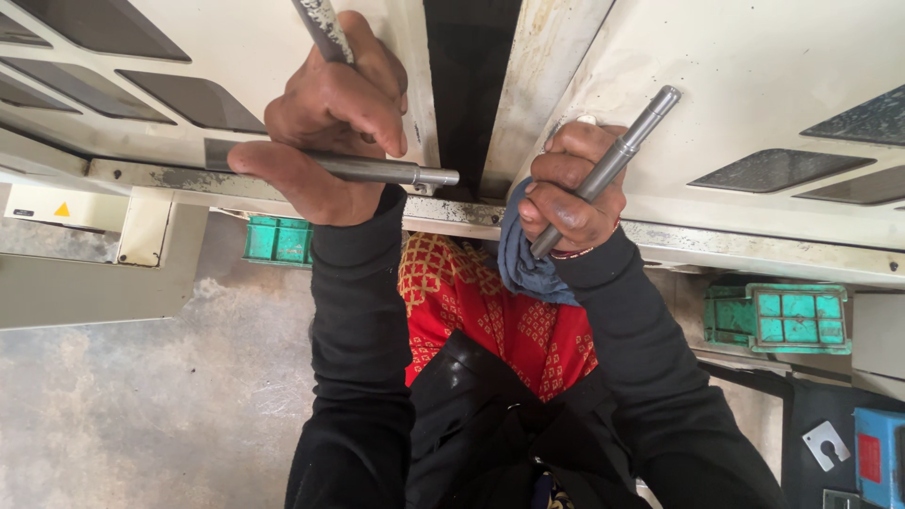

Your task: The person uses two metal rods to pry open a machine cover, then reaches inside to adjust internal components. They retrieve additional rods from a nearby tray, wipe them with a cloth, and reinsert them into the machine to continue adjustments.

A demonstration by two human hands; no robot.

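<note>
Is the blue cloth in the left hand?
No, the blue cloth hangs from the right hand, alongside a grey stepped metal shaft.

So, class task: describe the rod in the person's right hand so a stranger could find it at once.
Start at the dark gap between the cream machine panels. Right of it, the right hand grips a slanted steel rod together with a blue cloth. The left hand has no cloth.
</note>
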